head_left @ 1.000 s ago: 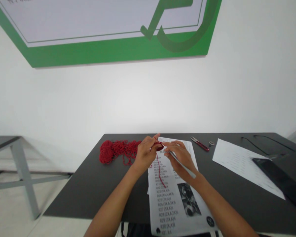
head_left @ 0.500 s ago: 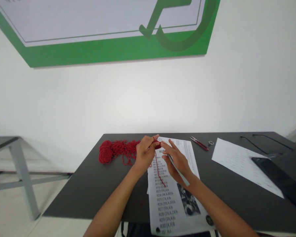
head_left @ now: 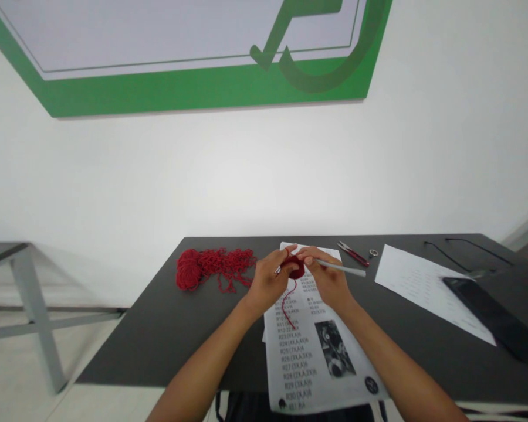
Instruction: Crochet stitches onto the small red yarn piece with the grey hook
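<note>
Between my hands is a small round red crochet piece [head_left: 295, 268], held up over the printed sheet. My left hand [head_left: 270, 275] pinches its left side, with red yarn looped over the raised index finger. A crochet hook [head_left: 341, 268] with a pale grey handle is gripped in my right hand [head_left: 328, 275]; the handle points out to the right, and its tip is hidden at the piece. A loose red yarn tail [head_left: 284, 308] dangles below onto the pattern sheet [head_left: 299, 351], which carries printed rows and a dark photo.
A red yarn ball [head_left: 188, 271] with tangled loose strands lies left on the dark table [head_left: 158, 346]. To the right are thread snips [head_left: 354, 254], a small ring [head_left: 373, 253], a white paper [head_left: 422, 293], a black phone [head_left: 488, 316] and thin-framed glasses [head_left: 449, 258].
My right hand has turned and closed on the hook, whose handle swung from pointing down toward me to pointing right. My left hand moved slightly right, and the red piece shows more.
</note>
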The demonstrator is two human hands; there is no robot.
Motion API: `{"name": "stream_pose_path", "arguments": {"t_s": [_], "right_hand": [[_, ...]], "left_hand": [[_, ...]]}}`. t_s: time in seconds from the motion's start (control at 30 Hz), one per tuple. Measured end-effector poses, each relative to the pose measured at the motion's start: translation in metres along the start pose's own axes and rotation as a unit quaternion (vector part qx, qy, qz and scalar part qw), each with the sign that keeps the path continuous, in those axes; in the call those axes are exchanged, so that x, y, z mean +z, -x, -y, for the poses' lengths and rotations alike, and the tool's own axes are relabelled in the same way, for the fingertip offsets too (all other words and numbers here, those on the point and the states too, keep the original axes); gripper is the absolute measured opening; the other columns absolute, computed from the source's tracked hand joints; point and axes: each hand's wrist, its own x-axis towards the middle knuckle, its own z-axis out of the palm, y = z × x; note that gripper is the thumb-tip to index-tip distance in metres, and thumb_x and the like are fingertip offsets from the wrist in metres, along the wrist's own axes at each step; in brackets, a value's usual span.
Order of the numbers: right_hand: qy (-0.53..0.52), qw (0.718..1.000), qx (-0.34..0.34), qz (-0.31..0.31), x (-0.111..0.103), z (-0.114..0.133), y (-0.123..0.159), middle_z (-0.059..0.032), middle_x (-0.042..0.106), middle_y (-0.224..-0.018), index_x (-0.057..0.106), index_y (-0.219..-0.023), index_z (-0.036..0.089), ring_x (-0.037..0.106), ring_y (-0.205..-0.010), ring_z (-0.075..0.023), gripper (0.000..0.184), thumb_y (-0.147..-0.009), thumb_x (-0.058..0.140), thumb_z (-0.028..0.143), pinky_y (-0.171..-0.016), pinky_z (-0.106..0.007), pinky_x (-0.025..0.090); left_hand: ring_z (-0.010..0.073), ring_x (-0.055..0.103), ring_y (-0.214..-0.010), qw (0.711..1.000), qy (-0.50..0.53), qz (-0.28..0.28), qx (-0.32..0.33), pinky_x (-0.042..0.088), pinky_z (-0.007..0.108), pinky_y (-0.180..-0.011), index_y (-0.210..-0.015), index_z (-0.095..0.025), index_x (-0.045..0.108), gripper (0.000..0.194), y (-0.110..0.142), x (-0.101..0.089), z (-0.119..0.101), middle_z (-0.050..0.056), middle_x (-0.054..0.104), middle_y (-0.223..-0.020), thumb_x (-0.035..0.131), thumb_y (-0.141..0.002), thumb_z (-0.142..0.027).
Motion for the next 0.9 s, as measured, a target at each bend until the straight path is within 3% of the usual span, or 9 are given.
{"name": "stream_pose_path", "arguments": {"t_s": [0.1, 0.2, 0.3, 0.37, 0.43, 0.5, 0.67, 0.9], "right_hand": [[0.116, 0.992, -0.05, 0.006, 0.002, 0.003, 0.002, -0.0053, 0.076, -0.101, 0.078, -0.092, 0.027, 0.072, -0.097, -0.0231, 0.017, -0.093, 0.066, 0.04, -0.089, -0.04, 0.06], [0.171, 0.985, -0.026, -0.013, 0.008, -0.002, 0.005, -0.0057, 0.075, -0.102, 0.076, -0.1, 0.026, 0.073, -0.091, -0.0222, 0.021, -0.093, 0.065, 0.043, -0.08, -0.037, 0.063], [0.169, 0.985, -0.029, -0.027, 0.012, -0.007, 0.009, -0.0056, 0.074, -0.097, 0.073, -0.106, 0.026, 0.074, -0.084, -0.0212, 0.028, -0.096, 0.058, 0.047, -0.073, -0.035, 0.064], [0.17, 0.984, -0.045, -0.03, 0.011, -0.006, 0.01, -0.0058, 0.074, -0.099, 0.075, -0.104, 0.026, 0.074, -0.085, -0.0205, 0.03, -0.096, 0.057, 0.049, -0.076, -0.035, 0.063], [0.166, 0.984, -0.065, -0.016, 0.008, -0.003, 0.009, -0.0058, 0.075, -0.102, 0.077, -0.096, 0.026, 0.073, -0.091, -0.0212, 0.028, -0.094, 0.061, 0.049, -0.084, -0.037, 0.061], [0.138, 0.988, -0.073, 0.003, 0.006, 0.001, 0.008, -0.0051, 0.076, -0.1, 0.076, -0.089, 0.026, 0.073, -0.095, -0.022, 0.022, -0.092, 0.066, 0.045, -0.088, -0.038, 0.059], [0.06, 0.997, -0.039, 0.017, 0.004, 0.005, 0.003, -0.004, 0.075, -0.091, 0.07, -0.077, 0.024, 0.072, -0.081, -0.0198, 0.019, -0.083, 0.076, 0.042, -0.069, -0.032, 0.059], [0.14, 0.985, -0.084, 0.063, -0.006, 0.013, -0.002, -0.0046, 0.079, -0.098, 0.076, -0.083, 0.027, 0.075, -0.092, -0.0225, 0.019, -0.09, 0.069, 0.044, -0.086, -0.039, 0.06]], "left_hand": [[0.0189, 0.071, -0.082, 1.0, 0.011, -0.007, 0.0, 0.059, 0.03, -0.077, -0.128, -0.02, 0.07, 0.039, 0.0, 0.002, 0.004, 0.006, 0.076, -0.09, 0.064, -0.089, -0.021], [0.0185, 0.071, -0.079, 0.993, 0.097, -0.013, -0.063, 0.058, 0.031, -0.074, -0.129, -0.018, 0.07, 0.041, 0.0, 0.008, 0.007, 0.006, 0.077, -0.09, 0.066, -0.089, -0.027], [0.0185, 0.07, -0.078, 0.947, 0.278, 0.004, -0.16, 0.058, 0.031, -0.073, -0.13, -0.016, 0.069, 0.052, 0.001, 0.016, 0.006, 0.007, 0.077, -0.091, 0.075, -0.084, -0.04], [0.0174, 0.07, -0.077, 0.904, 0.378, 0.008, -0.199, 0.056, 0.029, -0.071, -0.125, -0.014, 0.071, 0.057, 0.001, 0.019, 0.006, 0.008, 0.076, -0.091, 0.079, -0.08, -0.048], [0.0143, 0.067, -0.072, 0.885, 0.415, -0.008, -0.212, 0.053, 0.026, -0.067, -0.116, -0.014, 0.075, 0.054, 0.0, 0.018, 0.007, 0.007, 0.075, -0.087, 0.083, -0.075, -0.05], [0.011, 0.063, -0.065, 0.889, 0.411, -0.02, -0.202, 0.049, 0.023, -0.062, -0.109, -0.014, 0.077, 0.052, -0.003, 0.014, 0.008, 0.005, 0.072, -0.08, 0.087, -0.071, -0.047], [0.012, 0.061, -0.066, 0.911, 0.378, 0.01, -0.163, 0.048, 0.025, -0.064, -0.108, -0.013, 0.077, 0.052, -0.007, 0.002, 0.008, 0.004, 0.07, -0.077, 0.09, -0.068, -0.044], [0.0122, 0.062, -0.065, 0.897, 0.409, 0.015, -0.167, 0.048, 0.025, -0.063, -0.113, -0.012, 0.075, 0.058, -0.007, -0.003, 0.006, 0.004, 0.071, -0.077, 0.091, -0.066, -0.042]]}}
